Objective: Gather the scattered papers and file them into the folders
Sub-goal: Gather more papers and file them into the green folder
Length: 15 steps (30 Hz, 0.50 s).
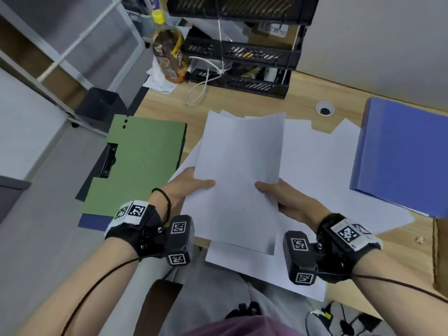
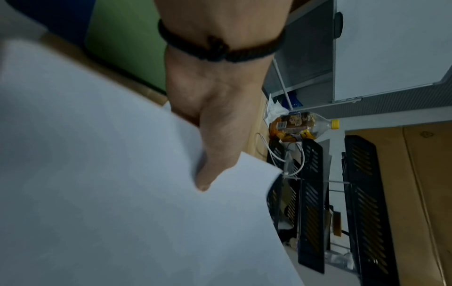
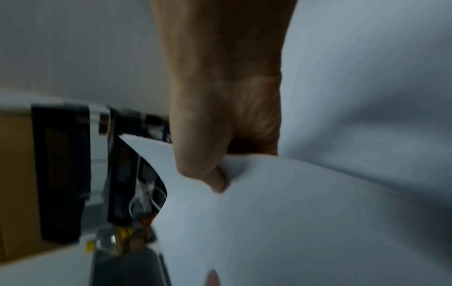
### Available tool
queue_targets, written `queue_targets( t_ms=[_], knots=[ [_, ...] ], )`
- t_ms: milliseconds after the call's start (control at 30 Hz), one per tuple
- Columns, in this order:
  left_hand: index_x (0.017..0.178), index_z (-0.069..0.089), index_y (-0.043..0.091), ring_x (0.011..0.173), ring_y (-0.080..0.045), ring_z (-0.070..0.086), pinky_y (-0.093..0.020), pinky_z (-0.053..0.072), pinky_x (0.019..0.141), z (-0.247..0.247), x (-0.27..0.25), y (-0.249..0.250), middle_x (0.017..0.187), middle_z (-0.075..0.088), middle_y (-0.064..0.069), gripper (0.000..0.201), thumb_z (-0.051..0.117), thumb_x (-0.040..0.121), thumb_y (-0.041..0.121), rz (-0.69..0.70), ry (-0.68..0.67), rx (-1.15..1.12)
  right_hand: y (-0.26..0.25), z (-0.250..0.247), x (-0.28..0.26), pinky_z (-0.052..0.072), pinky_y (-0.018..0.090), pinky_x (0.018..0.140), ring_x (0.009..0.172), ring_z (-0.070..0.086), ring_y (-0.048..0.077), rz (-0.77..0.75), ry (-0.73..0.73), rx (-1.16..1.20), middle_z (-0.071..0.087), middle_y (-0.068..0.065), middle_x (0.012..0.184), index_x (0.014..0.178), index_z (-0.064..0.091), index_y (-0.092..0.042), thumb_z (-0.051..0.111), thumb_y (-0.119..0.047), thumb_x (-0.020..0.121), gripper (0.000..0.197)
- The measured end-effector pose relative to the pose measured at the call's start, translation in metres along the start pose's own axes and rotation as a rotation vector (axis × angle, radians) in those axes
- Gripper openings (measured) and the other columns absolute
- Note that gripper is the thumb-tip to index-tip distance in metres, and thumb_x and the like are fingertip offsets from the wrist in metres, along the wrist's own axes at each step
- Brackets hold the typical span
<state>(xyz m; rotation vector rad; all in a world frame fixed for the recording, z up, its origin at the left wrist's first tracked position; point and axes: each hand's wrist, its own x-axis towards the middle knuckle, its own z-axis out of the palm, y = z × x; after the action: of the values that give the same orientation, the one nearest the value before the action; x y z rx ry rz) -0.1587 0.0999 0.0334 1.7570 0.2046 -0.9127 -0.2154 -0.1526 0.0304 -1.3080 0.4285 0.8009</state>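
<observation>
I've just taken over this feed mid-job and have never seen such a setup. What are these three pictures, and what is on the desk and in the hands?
No robot here: a person works bare-handed, wearing cameras. The wide picture comes from the head; the other two look along each wrist. The left hand and right hand both grip a stack of white papers, thumbs on top, fingers hidden beneath. More loose sheets lie on the wooden desk. A green folder lies on the left and a blue folder on the right. Behind stand black trays and a bottle.
</observation>
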Motion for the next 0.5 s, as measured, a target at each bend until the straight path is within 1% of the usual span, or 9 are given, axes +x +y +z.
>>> queue_targets(
  t_ms=[67,100,133,200,233,300,367,433,500],
  knots=[
    [0.101,0.065,0.022,0.079,-0.007,0.065,-0.021,0.049,0.067,-0.016,-0.001,-0.006,0.091,0.068,0.010,0.010,0.063,0.092,0.017,0.061,0.160,-0.002,0.005,0.022,0.014,0.054,0.040,0.094,0.112,0.065,0.024,-0.024,0.059,-0.009,0.067,0.007,0.125,0.135,0.050,-0.016,0.047,-0.022,0.103,0.033],
    [0.085,0.062,0.025,0.065,-0.003,0.059,-0.021,0.043,0.060,-0.025,-0.003,-0.007,0.074,0.062,0.014,0.013,0.056,0.095,0.020,0.110,0.249,0.037,0.008,0.032,0.020,0.052,0.042,0.097,0.113,0.065,0.024,-0.034,0.080,0.000,0.067,0.007,0.125,0.134,0.051,-0.016,0.045,-0.023,0.103,0.032],
    [0.070,0.050,0.025,0.054,-0.005,0.046,-0.024,0.034,0.054,-0.036,-0.002,-0.009,0.061,0.049,0.013,0.029,0.047,0.099,0.023,0.153,0.334,0.134,0.009,0.043,0.024,0.051,0.044,0.099,0.113,0.065,0.024,-0.042,0.094,0.008,0.067,0.007,0.125,0.132,0.052,-0.016,0.044,-0.023,0.104,0.030],
    [0.064,0.032,0.021,0.054,-0.017,0.033,-0.030,0.022,0.052,-0.064,-0.004,-0.011,0.058,0.036,0.003,0.037,0.034,0.101,0.027,0.187,0.425,0.493,0.012,0.062,0.033,0.049,0.045,0.102,0.112,0.065,0.023,-0.042,0.111,0.009,0.067,0.006,0.125,0.131,0.053,-0.017,0.043,-0.024,0.104,0.029],
    [0.066,0.033,0.018,0.056,-0.022,0.036,-0.031,0.022,0.051,-0.079,-0.007,-0.010,0.060,0.040,-0.002,0.036,0.031,0.101,0.027,0.196,0.449,0.679,0.013,0.069,0.038,0.049,0.046,0.102,0.113,0.065,0.023,-0.037,0.113,0.004,0.067,0.005,0.125,0.134,0.052,-0.016,0.043,-0.025,0.104,0.032],
    [0.076,0.045,0.012,0.067,-0.029,0.049,-0.034,0.033,0.055,-0.117,-0.009,-0.016,0.073,0.054,-0.008,0.032,0.030,0.100,0.026,0.184,0.494,0.885,0.013,0.084,0.047,0.049,0.045,0.102,0.113,0.065,0.024,-0.034,0.089,-0.011,0.067,0.005,0.126,0.136,0.050,-0.016,0.043,-0.026,0.104,0.035],
    [0.093,0.058,0.011,0.087,-0.031,0.055,-0.038,0.046,0.072,-0.156,-0.006,-0.029,0.096,0.059,-0.010,0.030,0.033,0.099,0.025,0.115,0.528,0.919,0.010,0.100,0.059,0.050,0.046,0.101,0.113,0.066,0.024,-0.017,0.066,-0.024,0.067,0.006,0.125,0.135,0.051,-0.016,0.043,-0.025,0.104,0.033],
    [0.109,0.059,0.013,0.107,-0.033,0.051,-0.046,0.046,0.089,-0.191,-0.001,-0.051,0.116,0.051,-0.011,0.026,0.040,0.095,0.022,0.014,0.543,0.910,0.007,0.116,0.075,0.048,0.048,0.102,0.113,0.065,0.026,0.013,0.090,-0.034,0.067,0.006,0.126,0.136,0.050,-0.016,0.043,-0.025,0.104,0.034],
    [0.120,0.052,0.012,0.117,-0.036,0.044,-0.050,0.043,0.097,-0.213,0.003,-0.069,0.128,0.041,-0.012,0.030,0.046,0.091,0.019,-0.102,0.510,0.878,0.004,0.132,0.092,0.047,0.048,0.104,0.114,0.065,0.026,0.043,0.137,-0.043,0.066,0.006,0.126,0.138,0.048,-0.015,0.046,-0.026,0.103,0.036]
  ],
)
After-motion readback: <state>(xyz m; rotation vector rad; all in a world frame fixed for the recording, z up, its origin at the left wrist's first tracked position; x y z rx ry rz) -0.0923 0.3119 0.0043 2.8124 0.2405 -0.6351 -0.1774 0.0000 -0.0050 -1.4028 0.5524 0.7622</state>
